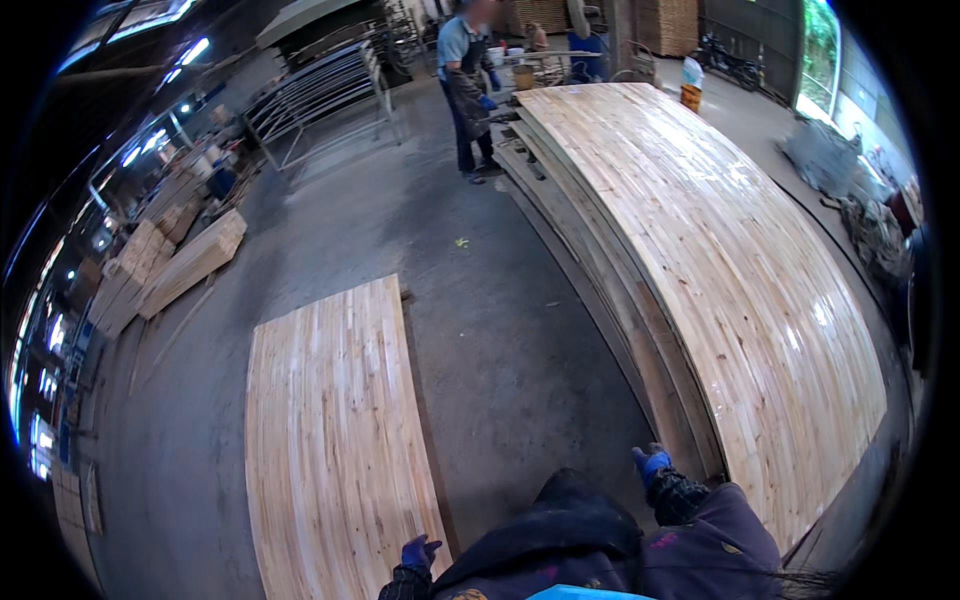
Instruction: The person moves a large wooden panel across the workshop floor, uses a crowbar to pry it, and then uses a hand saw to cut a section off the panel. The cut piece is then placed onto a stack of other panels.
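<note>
My left hand [420, 552], in a blue-purple glove, is over the near right edge of a low wooden panel [330, 400] made of joined strips. Its fingers are loosely apart, and nothing shows in them; whether it touches the panel I cannot tell. My right hand [653, 463], gloved in blue, hangs beside the near left side of a large stack of boards. Its thumb and fingers stand apart and hold nothing. On top of that stack lies a broad, shiny strip-wood panel [700, 250], with rougher boards [640, 300] showing beneath its left edge.
A concrete floor aisle [510, 360] runs between the panels. At the stack's far left corner stands a person [465, 90] in an apron and blue gloves. Timber bundles [190, 265] and a metal rack [315, 95] are at left; wrapped bundles [825, 155] lie at right.
</note>
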Demonstrator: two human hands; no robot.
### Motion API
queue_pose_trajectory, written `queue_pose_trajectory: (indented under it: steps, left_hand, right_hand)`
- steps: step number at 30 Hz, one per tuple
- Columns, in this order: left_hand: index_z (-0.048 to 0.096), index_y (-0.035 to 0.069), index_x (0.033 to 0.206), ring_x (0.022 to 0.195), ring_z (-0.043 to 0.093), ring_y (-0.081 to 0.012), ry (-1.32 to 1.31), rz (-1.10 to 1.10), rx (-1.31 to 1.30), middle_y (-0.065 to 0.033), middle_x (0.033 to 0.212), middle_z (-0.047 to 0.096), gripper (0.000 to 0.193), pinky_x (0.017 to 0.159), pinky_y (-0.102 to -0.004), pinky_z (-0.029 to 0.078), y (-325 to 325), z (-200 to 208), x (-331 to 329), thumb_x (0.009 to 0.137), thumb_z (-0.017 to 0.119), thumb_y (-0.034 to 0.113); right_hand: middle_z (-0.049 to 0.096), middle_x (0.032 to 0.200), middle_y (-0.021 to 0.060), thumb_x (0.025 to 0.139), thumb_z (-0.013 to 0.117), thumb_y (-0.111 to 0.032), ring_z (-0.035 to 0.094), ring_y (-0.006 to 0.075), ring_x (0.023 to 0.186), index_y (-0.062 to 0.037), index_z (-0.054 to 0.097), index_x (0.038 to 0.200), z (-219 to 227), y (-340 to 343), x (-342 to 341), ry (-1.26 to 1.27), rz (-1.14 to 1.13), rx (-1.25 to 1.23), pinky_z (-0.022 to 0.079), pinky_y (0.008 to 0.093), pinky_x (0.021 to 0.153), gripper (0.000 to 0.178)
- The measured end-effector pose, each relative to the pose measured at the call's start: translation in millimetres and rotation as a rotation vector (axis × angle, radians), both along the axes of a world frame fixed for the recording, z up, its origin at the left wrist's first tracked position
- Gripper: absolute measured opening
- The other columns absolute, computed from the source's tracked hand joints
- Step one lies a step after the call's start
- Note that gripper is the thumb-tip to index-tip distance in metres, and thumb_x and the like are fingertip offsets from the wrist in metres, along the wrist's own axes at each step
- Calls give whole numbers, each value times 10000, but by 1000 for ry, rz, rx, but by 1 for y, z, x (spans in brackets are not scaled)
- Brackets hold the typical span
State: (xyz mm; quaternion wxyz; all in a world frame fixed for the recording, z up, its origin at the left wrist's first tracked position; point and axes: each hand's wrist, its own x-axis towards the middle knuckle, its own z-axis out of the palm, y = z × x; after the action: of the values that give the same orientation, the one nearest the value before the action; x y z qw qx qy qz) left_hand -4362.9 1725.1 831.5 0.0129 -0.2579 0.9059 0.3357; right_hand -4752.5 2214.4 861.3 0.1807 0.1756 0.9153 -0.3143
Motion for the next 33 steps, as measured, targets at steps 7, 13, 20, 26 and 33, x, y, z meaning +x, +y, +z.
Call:
queue_pose_trajectory:
  steps: [7, 13, 20, 26, 33]
  left_hand:
    - [538, 28, 1089, 638, 591, -195, 186, 223, 570, -104, 829, 600, 281, 606, -343, 504, -39, 58, -273, 827, 557, 130]
    - [234, 97, 1329, 756, 599, -245, 159, 482, 1204, -125, 922, 579, 603, 657, -403, 513, -74, 72, -449, 815, 548, 82]
    - [286, 115, 1290, 820, 575, -328, -86, 649, 1237, -158, 954, 573, 592, 797, -483, 429, -133, 70, -530, 783, 573, 218]
    - [495, 55, 1074, 826, 582, -273, -333, 515, 1155, -140, 916, 617, 378, 874, -540, 328, -250, -25, -492, 838, 478, 351]
    - [492, 55, 1066, 930, 533, -245, -369, 454, 1150, -132, 1004, 575, 359, 927, -549, 284, -373, -48, -545, 878, 408, 350]
  right_hand:
    - [470, 1234, 209, 766, 640, -360, 444, 309, 1157, 31, 440, 1222, 22, -20, -50, -121, -238, -111, 338, 344, 977, 633]
    - [538, 1148, 214, 780, 640, -335, 518, 324, 1069, 37, 489, 1171, 15, -55, -141, -210, -219, 124, 406, 371, 899, 561]
    - [551, 1135, 216, 765, 637, -367, 522, 314, 1075, 49, 527, 1130, 43, -124, -311, -9, -192, 122, 401, 370, 908, 564]
    - [529, 1160, 228, 785, 612, -321, 490, 321, 1118, 42, 513, 1153, 99, -239, -429, 4, -262, -21, 369, 345, 951, 526]
    - [495, 1217, 208, 763, 628, -390, 447, 325, 1164, -3, 503, 1184, 43, -313, -447, -273, -205, 126, 343, 374, 980, 585]
